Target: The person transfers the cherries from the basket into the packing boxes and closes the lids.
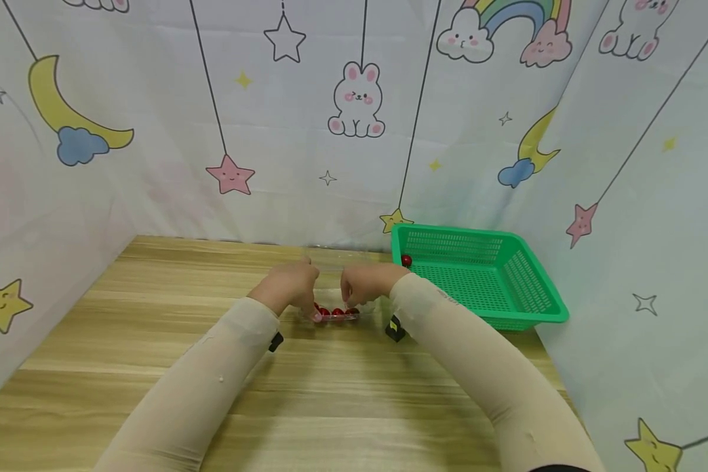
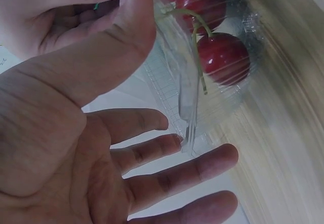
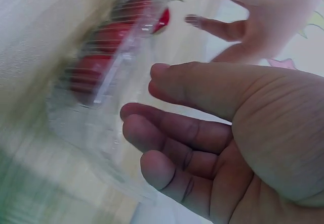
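Note:
A clear plastic box (image 1: 339, 318) sits on the table with a row of red cherries (image 1: 337, 313) inside, and its transparent lid (image 1: 337, 257) stands up behind. My left hand (image 1: 289, 286) is at the box's left end. In the left wrist view its thumb lies by the rim, its fingers mostly straight, beside a stemmed cherry (image 2: 224, 58) seen through the plastic. My right hand (image 1: 367, 283) reaches over the box from the right. In the right wrist view its fingers are loosely bent beside the box wall (image 3: 109, 90), the thumb apart from them, and no cherry shows between.
A green plastic basket (image 1: 478, 235) stands at the right, with a cherry (image 1: 406, 261) in its left corner. The wooden table (image 1: 342, 406) meets a patterned cloth (image 1: 307, 210) at the back and another at the right.

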Action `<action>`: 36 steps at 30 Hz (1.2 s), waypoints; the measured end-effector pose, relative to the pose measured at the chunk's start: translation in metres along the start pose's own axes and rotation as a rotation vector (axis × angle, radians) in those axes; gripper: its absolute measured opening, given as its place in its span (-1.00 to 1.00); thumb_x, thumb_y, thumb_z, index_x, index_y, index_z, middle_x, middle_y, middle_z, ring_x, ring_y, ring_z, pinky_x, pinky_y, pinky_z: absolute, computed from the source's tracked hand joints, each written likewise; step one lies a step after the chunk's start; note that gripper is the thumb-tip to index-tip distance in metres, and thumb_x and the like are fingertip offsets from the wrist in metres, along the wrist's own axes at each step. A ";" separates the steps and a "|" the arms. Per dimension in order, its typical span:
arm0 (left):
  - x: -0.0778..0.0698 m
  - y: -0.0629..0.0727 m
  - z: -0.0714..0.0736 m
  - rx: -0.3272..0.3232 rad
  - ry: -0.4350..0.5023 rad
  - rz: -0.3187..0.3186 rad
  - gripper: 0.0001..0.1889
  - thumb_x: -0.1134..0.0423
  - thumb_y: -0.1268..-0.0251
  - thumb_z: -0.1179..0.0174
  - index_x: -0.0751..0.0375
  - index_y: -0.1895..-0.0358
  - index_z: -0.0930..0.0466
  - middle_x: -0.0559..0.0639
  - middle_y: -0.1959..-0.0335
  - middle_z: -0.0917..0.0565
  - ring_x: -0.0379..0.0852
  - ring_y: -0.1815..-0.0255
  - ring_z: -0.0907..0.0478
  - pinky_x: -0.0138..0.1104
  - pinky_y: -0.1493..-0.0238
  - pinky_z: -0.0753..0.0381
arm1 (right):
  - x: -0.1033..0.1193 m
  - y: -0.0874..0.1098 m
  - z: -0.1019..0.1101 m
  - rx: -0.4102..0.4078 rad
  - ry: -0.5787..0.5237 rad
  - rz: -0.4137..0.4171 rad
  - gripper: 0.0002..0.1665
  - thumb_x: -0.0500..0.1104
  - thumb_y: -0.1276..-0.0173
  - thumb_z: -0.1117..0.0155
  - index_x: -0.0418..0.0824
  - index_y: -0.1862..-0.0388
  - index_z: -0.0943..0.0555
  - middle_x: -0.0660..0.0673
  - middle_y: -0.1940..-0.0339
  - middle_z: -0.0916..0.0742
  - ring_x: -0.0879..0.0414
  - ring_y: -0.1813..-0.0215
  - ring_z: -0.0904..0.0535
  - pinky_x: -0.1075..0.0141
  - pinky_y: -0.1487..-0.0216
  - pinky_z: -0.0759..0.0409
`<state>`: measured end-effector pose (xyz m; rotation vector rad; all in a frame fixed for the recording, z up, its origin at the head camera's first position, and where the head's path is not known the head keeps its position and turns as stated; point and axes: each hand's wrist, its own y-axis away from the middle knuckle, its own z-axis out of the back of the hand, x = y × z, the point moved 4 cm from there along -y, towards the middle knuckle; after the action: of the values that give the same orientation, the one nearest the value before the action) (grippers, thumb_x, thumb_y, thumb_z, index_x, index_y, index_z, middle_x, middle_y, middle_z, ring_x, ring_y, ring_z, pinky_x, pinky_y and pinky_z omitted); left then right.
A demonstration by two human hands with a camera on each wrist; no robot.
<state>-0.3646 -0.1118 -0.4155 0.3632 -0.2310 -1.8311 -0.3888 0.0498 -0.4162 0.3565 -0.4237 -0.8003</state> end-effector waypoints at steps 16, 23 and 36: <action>-0.002 0.003 0.000 -0.018 0.022 0.001 0.12 -0.16 -0.14 -0.78 0.24 -0.72 -0.46 0.34 -0.86 -0.21 0.38 -0.67 -0.51 0.24 -0.55 -0.63 | -0.053 0.053 0.063 -0.227 -0.177 -0.171 -0.68 -0.06 -0.81 -0.25 -0.13 -0.27 -0.84 -0.17 -0.30 -0.84 -0.03 -0.12 -0.83 0.01 -0.20 -0.82; -0.003 0.004 0.000 -0.027 0.026 0.000 0.11 -0.16 -0.14 -0.78 0.25 -0.69 -0.48 0.34 -0.84 -0.26 0.38 -0.65 -0.54 0.24 -0.55 -0.63 | -0.102 0.056 0.070 -0.311 -0.216 -0.252 -0.55 -0.24 -0.67 -0.17 -0.07 0.53 -0.66 0.03 0.50 -0.57 0.14 0.51 -0.27 0.18 0.30 -0.41; -0.003 0.005 0.000 -0.025 0.015 -0.001 0.10 -0.17 -0.11 -0.79 0.27 -0.66 -0.51 0.31 -0.73 -0.40 0.34 -0.54 -0.63 0.22 -0.48 -0.69 | -0.154 0.059 0.040 -0.211 -0.325 -0.384 -0.70 -0.18 -0.73 -0.22 -0.24 0.05 -0.86 -0.28 -0.18 -0.87 -0.12 0.02 -0.83 -0.07 -0.06 -0.84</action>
<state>-0.3592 -0.1099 -0.4135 0.3597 -0.1971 -1.8303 -0.4685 0.1972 -0.3901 0.1081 -0.5769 -1.2755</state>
